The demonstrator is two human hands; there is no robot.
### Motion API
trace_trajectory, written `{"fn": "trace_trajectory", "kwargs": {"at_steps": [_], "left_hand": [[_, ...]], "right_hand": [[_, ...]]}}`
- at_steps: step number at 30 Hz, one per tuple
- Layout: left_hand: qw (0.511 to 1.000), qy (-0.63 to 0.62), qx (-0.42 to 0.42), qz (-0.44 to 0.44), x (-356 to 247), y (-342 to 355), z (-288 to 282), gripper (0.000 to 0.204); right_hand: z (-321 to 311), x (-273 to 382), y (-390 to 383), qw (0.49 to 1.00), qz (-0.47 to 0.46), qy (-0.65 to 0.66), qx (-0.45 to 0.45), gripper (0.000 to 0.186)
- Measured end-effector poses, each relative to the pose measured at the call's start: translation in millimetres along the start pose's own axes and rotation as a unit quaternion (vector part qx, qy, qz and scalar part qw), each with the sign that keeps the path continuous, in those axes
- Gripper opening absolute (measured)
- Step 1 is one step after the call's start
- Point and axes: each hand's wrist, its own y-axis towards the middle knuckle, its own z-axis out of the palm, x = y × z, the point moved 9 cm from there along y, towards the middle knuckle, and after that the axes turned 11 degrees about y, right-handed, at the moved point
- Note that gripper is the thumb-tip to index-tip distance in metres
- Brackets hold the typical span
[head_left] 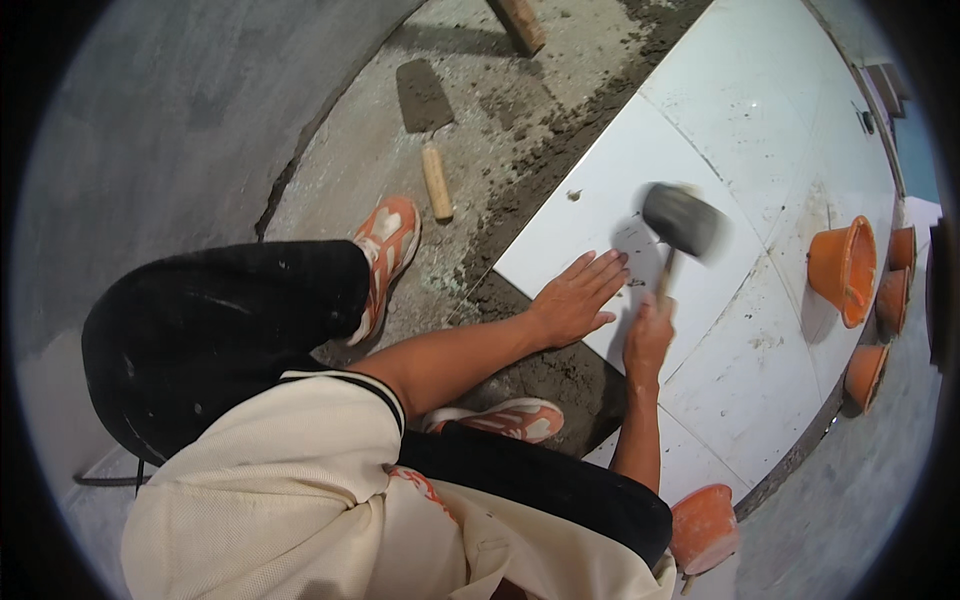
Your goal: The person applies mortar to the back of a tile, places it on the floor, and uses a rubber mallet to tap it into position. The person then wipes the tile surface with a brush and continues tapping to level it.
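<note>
My right hand (648, 338) is wrapped round the wooden handle of a rubber mallet (682, 220). The mallet's black head is smeared by motion and hangs over a white floor tile (690, 310). Flat on that same tile, near its left edge, lies my left hand (580, 302), fingers stretched out and nothing in it. Small crumbs of mortar dot the tile beside my fingertips. Wet grey mortar (560, 385) shows along the tile's near corner and left edge.
A trowel (426, 105) with a wooden handle lies on the rough floor at the upper left. Orange buckets (835, 262) stand at the right, one on the tiles. Another orange bucket (704, 528) is by my right knee. A wooden piece (518, 24) juts in at the top.
</note>
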Motion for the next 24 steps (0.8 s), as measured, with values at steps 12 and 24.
{"fn": "trace_trajectory", "kwargs": {"at_steps": [12, 24], "left_hand": [[1.0, 0.017, 0.025, 0.006, 1, 5, 1, 0.076], [0.999, 0.036, 0.0, 0.021, -1, 5, -2, 0.078]], "right_hand": [[-7, 20, 25, 0.993, 0.099, 0.048, 0.033, 0.031], [-13, 14, 19, 0.995, 0.055, 0.076, -0.018, 0.034]]}}
